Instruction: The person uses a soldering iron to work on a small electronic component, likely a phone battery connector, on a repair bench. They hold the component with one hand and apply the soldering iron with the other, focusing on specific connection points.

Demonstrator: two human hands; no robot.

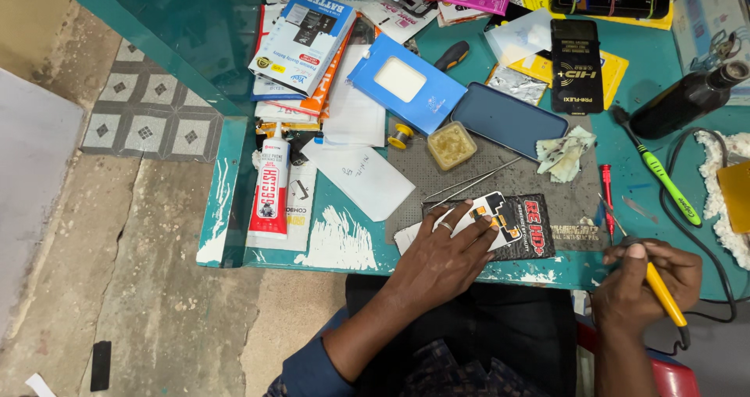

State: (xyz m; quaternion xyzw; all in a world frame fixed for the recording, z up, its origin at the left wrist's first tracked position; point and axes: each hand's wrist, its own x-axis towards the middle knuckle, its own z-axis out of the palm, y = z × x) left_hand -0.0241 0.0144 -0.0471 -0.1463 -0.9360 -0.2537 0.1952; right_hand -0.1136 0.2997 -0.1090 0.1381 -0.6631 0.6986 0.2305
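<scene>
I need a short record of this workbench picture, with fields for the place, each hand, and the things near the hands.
place: teal table with a grey mat
left hand: pressed flat on a black and white card lying on the mat
right hand: gripping a yellow-handled tool with a cord, tip pointing toward the mat
near left hand: tweezers, small tub of yellowish paste, dark phone
near right hand: red screwdriver, green toothbrush
left edge: white glue tube

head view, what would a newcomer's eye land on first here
The left hand lies flat on a black phone battery at the teal table's front edge. The right hand grips a yellow-handled soldering iron beside it. A white and red glue tube lies far left.
</scene>
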